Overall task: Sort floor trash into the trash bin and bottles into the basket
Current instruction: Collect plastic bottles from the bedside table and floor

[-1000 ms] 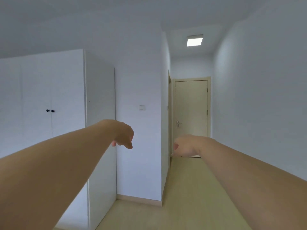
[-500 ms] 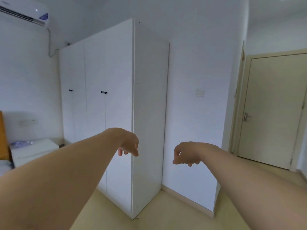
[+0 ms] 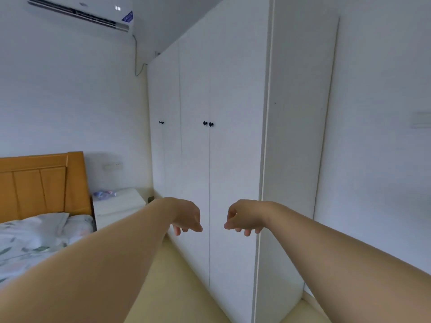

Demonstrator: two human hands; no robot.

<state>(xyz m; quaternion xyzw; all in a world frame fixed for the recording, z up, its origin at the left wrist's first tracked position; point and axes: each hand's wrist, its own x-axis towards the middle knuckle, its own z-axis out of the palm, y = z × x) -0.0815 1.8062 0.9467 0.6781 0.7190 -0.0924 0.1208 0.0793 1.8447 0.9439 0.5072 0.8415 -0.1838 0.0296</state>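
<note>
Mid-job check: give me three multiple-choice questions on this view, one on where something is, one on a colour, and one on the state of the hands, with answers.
1. Where is the air conditioner?
A. High on the wall, left of the wardrobe
B. On the floor
C. On the front of the wardrobe

2. What colour are the knobs on the wardrobe?
A. Gold
B. Black
C. White

3. What are the left hand and the right hand doing?
A. Both grip bottles
B. The left holds trash
C. Both hold nothing

Answers:
1 A: the air conditioner sits at the top of the wall, to the left of the wardrobe.
2 B: the knobs show dark against the white wardrobe.
3 C: the fingers of both hands hang loosely curled with nothing in them.
</note>
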